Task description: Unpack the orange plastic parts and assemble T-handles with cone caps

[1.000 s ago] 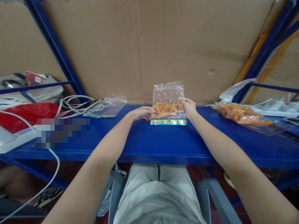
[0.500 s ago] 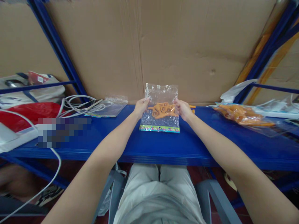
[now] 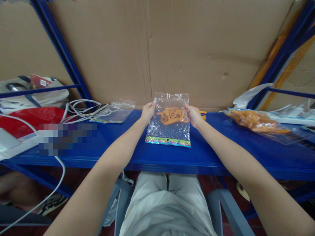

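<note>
A clear plastic bag [image 3: 167, 134] with a colourful printed strip along its near edge is stretched between my hands. My left hand [image 3: 148, 112] pinches its left edge; my right hand [image 3: 193, 114] pinches the right edge. Through the clear film I see several orange plastic pieces [image 3: 172, 115] with round, cup-like parts. Some orange ends stick out past the bag's sides, beside my right hand and near my left fingers, so these pieces appear to lie on the blue table [image 3: 162, 157] behind the bag.
On the right lies another clear bag of orange pieces [image 3: 256, 120]. To the left are a flat clear bag [image 3: 118, 114], coiled white cables [image 3: 86, 109] and a red bag [image 3: 36, 116]. A cardboard panel [image 3: 184, 49] stands behind the table, between blue posts [image 3: 59, 49].
The plastic bag has come down a little towards me, its printed strip now lower and slightly wider. My hands have barely moved, and the orange pieces stay in place.
</note>
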`<state>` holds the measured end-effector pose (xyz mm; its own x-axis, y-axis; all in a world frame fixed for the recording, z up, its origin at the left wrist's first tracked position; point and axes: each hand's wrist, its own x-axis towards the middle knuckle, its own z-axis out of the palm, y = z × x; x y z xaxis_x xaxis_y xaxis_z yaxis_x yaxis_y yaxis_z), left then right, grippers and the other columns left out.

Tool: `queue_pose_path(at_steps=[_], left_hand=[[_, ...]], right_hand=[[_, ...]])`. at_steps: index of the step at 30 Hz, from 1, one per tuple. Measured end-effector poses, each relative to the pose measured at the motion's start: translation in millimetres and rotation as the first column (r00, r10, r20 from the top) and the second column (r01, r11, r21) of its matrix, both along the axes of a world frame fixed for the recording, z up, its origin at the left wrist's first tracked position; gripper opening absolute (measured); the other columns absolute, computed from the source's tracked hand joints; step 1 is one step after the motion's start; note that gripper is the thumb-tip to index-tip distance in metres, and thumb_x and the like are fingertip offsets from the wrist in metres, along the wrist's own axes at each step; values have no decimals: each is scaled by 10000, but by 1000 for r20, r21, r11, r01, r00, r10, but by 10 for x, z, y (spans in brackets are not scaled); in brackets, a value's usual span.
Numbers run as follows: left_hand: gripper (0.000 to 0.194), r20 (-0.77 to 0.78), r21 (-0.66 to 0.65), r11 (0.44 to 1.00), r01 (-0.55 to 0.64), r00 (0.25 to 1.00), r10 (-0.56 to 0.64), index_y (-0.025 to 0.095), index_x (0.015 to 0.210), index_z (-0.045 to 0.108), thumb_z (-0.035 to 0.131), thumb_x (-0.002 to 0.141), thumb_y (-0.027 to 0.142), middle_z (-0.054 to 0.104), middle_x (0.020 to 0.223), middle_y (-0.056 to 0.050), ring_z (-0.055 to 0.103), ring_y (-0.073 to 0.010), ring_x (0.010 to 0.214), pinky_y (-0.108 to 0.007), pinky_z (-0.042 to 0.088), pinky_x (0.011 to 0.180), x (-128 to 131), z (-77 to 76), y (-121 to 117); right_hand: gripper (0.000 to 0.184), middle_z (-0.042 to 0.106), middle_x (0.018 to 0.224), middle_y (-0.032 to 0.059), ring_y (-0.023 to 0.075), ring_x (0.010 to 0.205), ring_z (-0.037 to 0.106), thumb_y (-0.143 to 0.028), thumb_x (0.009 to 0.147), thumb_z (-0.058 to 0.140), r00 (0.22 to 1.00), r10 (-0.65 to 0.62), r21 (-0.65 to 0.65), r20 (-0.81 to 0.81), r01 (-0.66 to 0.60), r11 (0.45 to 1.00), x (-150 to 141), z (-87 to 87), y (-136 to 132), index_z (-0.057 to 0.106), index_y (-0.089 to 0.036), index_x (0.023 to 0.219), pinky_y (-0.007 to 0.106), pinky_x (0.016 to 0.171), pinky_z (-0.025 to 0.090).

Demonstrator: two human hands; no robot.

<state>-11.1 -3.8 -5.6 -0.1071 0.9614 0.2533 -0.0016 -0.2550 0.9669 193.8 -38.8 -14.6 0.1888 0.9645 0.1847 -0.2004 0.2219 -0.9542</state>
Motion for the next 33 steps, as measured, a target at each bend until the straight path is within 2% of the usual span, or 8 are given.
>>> queue_pose_path(at_steps=[10,13,16,19,23,28,30,33], left_hand=[[290,-105,62,998,-6,994,12,171,775,612,505,1004,314,279,391,110,303,-81,298,-187,283,377,-11,-70,71],[260,-254,148,987,-66,962,102,168,896,644,451,1009,302,452,475,60,472,-117,402,-217,410,473,-35,-139,150],[221,-401,387,917,-92,879,258,178,1115,617,497,975,301,690,838,-44,679,-175,769,-308,546,771,-59,-231,245],[402,-529,556,831,16,778,338,172,1296,539,521,963,397,655,1266,-161,624,-264,1188,-447,471,1053,-47,-298,269],[647,-707,571,783,248,633,315,220,1468,418,500,950,598,424,1576,-190,391,-348,1464,-579,322,1178,74,-302,76],[909,-881,437,702,563,424,209,303,1603,231,520,872,760,187,1707,-132,183,-374,1561,-666,135,1226,324,-314,-280],[1010,-911,396,643,656,370,184,298,1627,182,584,828,767,128,1718,-132,127,-377,1574,-648,96,1242,404,-348,-350],[970,-927,372,568,734,326,186,303,1644,127,595,880,676,84,1723,-124,77,-362,1583,-628,65,1252,458,-391,-372]], right_hand=[[366,313,366,-101,76,333,282,-376,930,646,998,-60,63,21,58,996,40,-9,35,558,-201,621,195,356,258],[378,319,363,-106,75,332,284,-463,899,684,997,-70,67,20,69,995,56,-2,46,577,-201,649,194,352,263],[397,314,375,-113,66,338,279,-498,886,697,991,-133,82,-4,133,988,91,8,70,574,-201,654,185,352,264],[403,304,401,-113,69,352,281,-472,909,673,971,-234,85,-56,239,967,151,24,101,535,-210,635,190,357,280],[384,292,418,-110,79,357,269,-407,962,608,934,-332,74,-132,343,937,257,54,143,512,-216,643,209,357,276],[365,279,439,-118,77,359,259,-433,953,620,913,-344,81,-217,368,926,381,122,183,510,-221,678,209,354,266],[361,281,449,-118,73,363,263,-403,958,614,899,-356,85,-254,388,918,421,148,202,493,-222,671,203,356,271],[364,282,463,-117,69,372,271,-394,949,624,890,-358,100,-282,399,912,488,162,252,475,-223,664,193,357,271]])
